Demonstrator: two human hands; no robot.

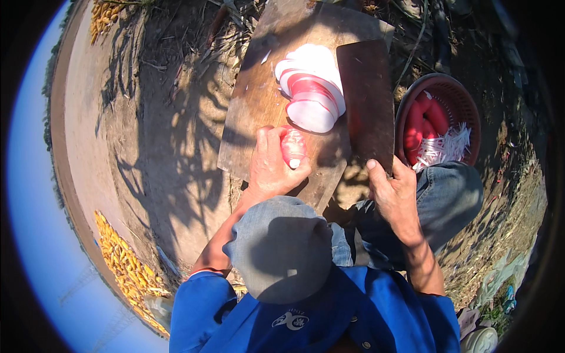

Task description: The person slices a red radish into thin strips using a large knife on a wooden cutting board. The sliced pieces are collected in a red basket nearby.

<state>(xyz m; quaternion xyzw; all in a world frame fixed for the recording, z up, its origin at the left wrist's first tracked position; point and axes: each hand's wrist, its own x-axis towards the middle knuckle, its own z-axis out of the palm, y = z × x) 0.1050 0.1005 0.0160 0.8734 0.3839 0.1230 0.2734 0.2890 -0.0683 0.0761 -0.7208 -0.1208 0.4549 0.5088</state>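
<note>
My left hand [274, 167] grips the end piece of a red-skinned radish [293, 144] on a wooden cutting board [245, 114]. Its cut-off tip shows white and points toward me. Just beyond lies an overlapping row of round radish slices [311, 110], white inside with red rims. My right hand [393, 189] holds a dark, broad-bladed cleaver [368, 101] at its near end; the handle is mostly hidden in the fist. The blade is over the right edge of the board, close beside the slices.
To the right, a reddish plastic basket [474, 119] holds several whole red radishes [426, 117] and white radish shreds [443, 148]. My denim-clad knees [282, 247] are below the board. Corn cobs [126, 264] lie heaped on the ground at left. Dry stalks [234, 26] litter the far side.
</note>
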